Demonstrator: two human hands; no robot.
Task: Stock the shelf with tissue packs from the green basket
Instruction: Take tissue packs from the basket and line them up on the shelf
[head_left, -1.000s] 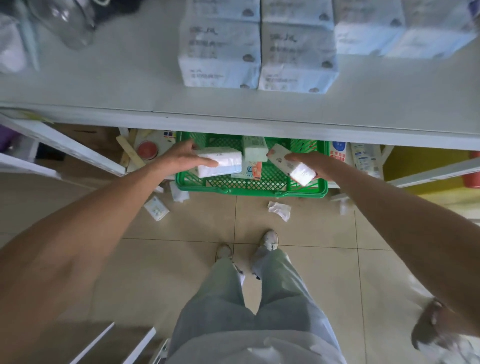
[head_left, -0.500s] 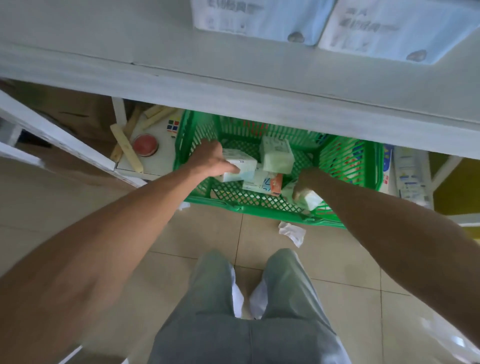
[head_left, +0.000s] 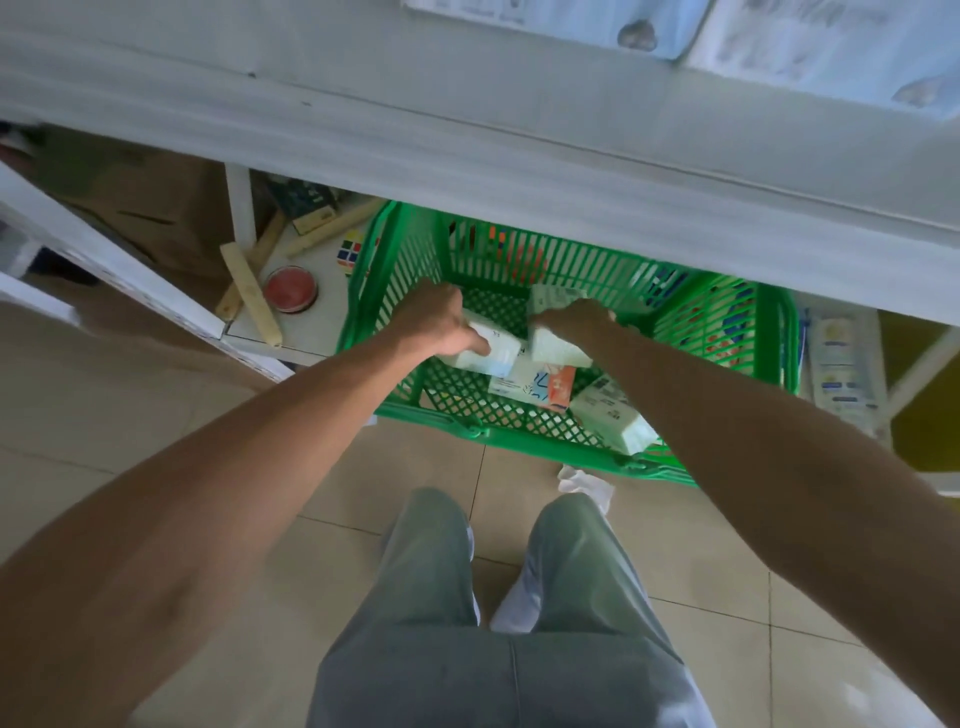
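Both hands reach down into the green basket (head_left: 519, 441). The left hand (head_left: 436, 322) has its fingers curled round a white tissue pack (head_left: 491, 349) on the left side. The right hand (head_left: 576, 322) clamps down over a pale pack (head_left: 553, 347) just to the right, and the two packs almost touch. Four packs can be counted in the basket: the two that are held, a printed pack (head_left: 530, 383) lying flat just nearer, and a white pack (head_left: 613, 415) by the near right wall. The shelf (head_left: 467, 130) runs above.

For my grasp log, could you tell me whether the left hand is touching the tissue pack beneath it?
Touching. The head view shows the left hand gripping the tissue pack, thumb pressed across its top.
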